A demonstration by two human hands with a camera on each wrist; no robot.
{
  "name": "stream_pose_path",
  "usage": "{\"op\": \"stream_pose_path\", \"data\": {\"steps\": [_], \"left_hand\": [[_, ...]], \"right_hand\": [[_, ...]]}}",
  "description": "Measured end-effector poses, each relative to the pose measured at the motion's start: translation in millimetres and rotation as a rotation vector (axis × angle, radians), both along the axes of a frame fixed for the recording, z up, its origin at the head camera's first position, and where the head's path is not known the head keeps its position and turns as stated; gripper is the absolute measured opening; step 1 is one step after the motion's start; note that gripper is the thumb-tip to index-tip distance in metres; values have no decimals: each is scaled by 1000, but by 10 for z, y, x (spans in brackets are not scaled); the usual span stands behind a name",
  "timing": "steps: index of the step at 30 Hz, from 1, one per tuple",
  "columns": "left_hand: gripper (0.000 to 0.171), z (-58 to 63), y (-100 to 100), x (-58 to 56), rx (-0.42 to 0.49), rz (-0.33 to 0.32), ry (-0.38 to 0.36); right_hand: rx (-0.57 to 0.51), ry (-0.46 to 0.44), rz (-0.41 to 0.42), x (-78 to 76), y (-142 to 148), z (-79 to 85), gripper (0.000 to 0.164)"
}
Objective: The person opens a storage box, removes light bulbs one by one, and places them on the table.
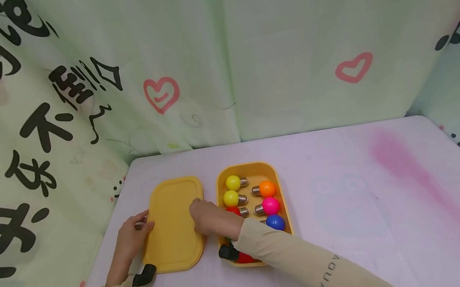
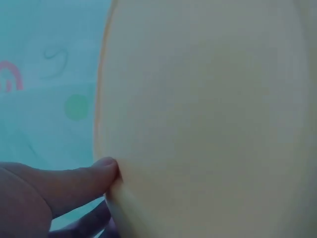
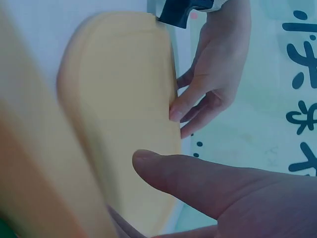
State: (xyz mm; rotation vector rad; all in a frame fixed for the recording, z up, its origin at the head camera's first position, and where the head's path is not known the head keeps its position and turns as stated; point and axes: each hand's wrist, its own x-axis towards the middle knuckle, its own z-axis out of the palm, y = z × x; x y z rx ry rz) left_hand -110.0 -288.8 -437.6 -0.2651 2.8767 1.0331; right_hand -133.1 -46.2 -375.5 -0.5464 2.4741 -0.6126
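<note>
Fingers of the left hand (image 1: 131, 236) pinch a flat yellow plastic lid (image 1: 173, 225) on the pale worktop (image 1: 351, 189); I can't tell if the right hand (image 1: 213, 217) grips it. Just beside, a yellow plastic box (image 1: 256, 171) holds round bulbs (image 1: 233, 183), including two yellow, one orange, one pink. Two red hearts (image 1: 176, 92) dot green cloth (image 1: 279, 43) behind.

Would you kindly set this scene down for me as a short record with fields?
Left hand: pinches the left edge of the yellow panel
Right hand: at the panel's right edge; grip unclear
Yellow tray: uncovered, right of the panel in the head view
Tray contents: bulbs, including two yellow bulbs, an orange bulb, a pink bulb and a blue bulb
Partly covering tray: right sleeve
Background: pale green curtain
</note>
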Motion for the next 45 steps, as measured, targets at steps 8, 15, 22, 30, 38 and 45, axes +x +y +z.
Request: {"op": "stream_pose_path", "data": {"steps": [8, 15, 22, 30, 38, 45], "left_hand": [[41, 27, 38, -30, -72, -14, 25], [35, 100, 47, -4, -93, 37, 5], [34, 210, 88, 33, -82, 21, 65], [32, 364, 269, 58, -33, 35, 123], [30, 527, 557, 86, 59, 24, 156], [27, 507, 822, 101, 168, 3, 167]], "right_hand": [[33, 18, 67, -10, -5, 28, 14], [15, 64, 86, 10, 20, 63, 30], [-43, 157, 118, 31, 114, 110, 39], [-115, 243, 128, 49, 243, 147, 49], [-248, 264, 79, 95, 474, 191, 42], [-316, 252, 13, 88, 695, 188, 39]]}}
